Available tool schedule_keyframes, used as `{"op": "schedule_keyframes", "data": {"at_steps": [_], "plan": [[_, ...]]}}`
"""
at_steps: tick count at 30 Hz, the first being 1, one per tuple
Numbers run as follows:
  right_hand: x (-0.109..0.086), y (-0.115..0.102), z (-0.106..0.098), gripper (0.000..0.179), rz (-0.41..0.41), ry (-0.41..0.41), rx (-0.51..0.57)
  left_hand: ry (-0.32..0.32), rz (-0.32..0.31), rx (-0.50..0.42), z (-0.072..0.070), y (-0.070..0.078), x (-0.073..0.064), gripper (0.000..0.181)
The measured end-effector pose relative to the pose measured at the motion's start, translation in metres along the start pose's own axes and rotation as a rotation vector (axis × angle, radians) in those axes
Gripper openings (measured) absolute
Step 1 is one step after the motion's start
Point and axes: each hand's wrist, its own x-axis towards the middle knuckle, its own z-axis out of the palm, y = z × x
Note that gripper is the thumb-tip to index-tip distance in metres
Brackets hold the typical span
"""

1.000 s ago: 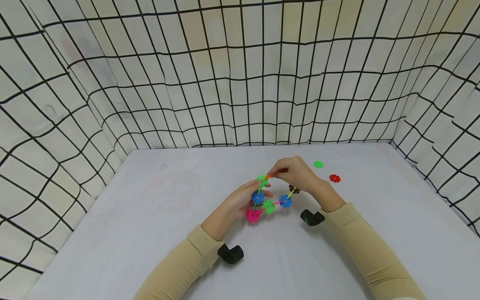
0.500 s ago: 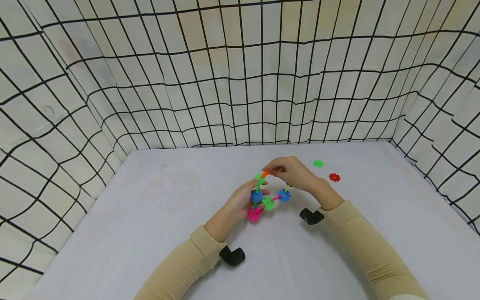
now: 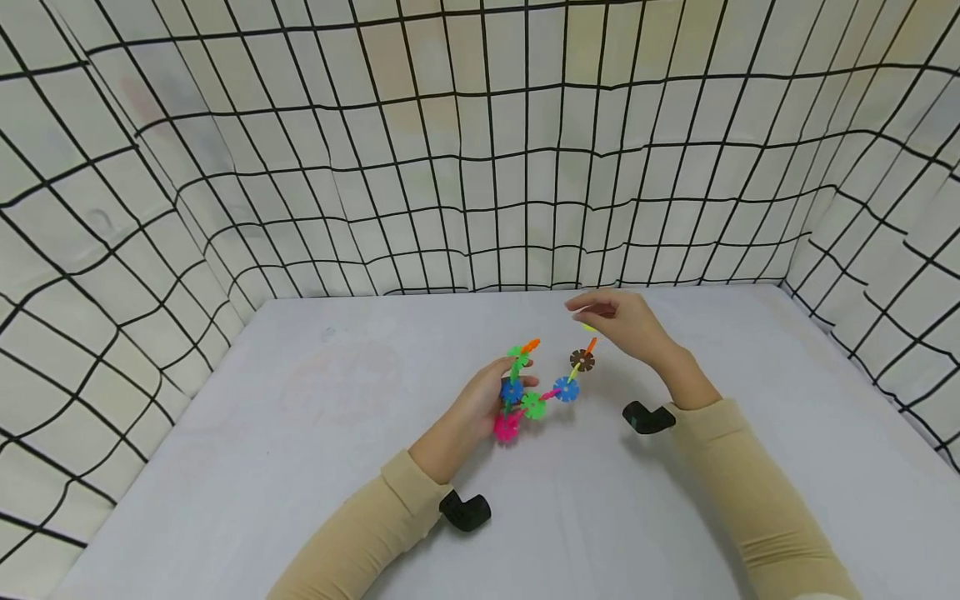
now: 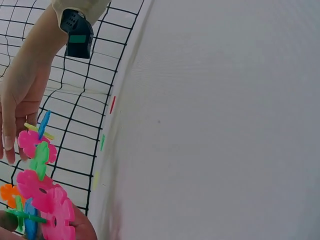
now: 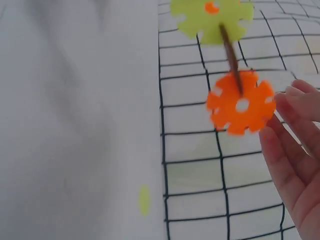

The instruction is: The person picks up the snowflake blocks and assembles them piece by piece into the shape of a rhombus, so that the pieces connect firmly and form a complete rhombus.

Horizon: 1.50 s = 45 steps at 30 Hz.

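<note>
A curved chain of slotted interlocking discs (image 3: 533,406), in pink, green, blue, yellow, brown and orange, hangs above the white table. My left hand (image 3: 472,407) holds it on the left side, near a blue disc. One end carries an orange disc (image 3: 531,345). At the other end, another orange disc (image 5: 242,103) joins a brown one (image 3: 582,360). My right hand (image 3: 626,327) is just beyond that end, fingers extended and holding nothing. Under its fingertips a loose yellow-green disc (image 3: 589,327) shows partly on the table; the right wrist view has this disc (image 5: 144,200) whole.
Black grid netting (image 3: 525,167) over white cloth borders the table. In the left wrist view, loose red (image 4: 113,105) and green discs (image 4: 102,142) lie on the table; my right hand and arm hide them in the head view. Black wrist mounts (image 3: 465,511) project below both sleeves.
My right hand has let go of the orange disc at the chain's left end and moved right and away, over the yellow-green disc. My left hand stays nearly still with the chain.
</note>
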Motion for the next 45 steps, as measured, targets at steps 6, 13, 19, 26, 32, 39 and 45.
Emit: {"op": "schedule_keyframes", "data": {"at_steps": [6,13,19,26,32,39,45], "plan": [[-0.001,0.024,-0.011,0.028,0.117,0.102,0.0,0.014,0.021,0.014,0.0,0.002,-0.001,0.049],[-0.002,0.055,-0.022,0.039,0.32,0.188,0.071,0.031,0.053,0.008,0.0,0.004,-0.001,0.045],[-0.001,0.077,-0.03,0.038,0.453,0.117,-0.017,0.027,0.047,-0.008,-0.002,0.004,-0.001,0.044],[0.002,0.092,-0.041,0.045,0.617,-0.047,-0.164,-0.032,0.058,-0.028,-0.003,0.004,-0.001,0.043],[0.004,0.091,-0.039,0.049,0.659,-0.068,-0.235,-0.068,0.049,-0.049,-0.003,0.005,-0.002,0.044],[0.006,0.093,-0.038,0.047,0.661,-0.063,-0.268,-0.088,0.025,-0.103,-0.004,0.004,0.0,0.043],[0.006,0.093,-0.038,0.042,0.648,-0.048,-0.237,-0.111,0.025,-0.126,-0.004,0.005,0.001,0.044]]}}
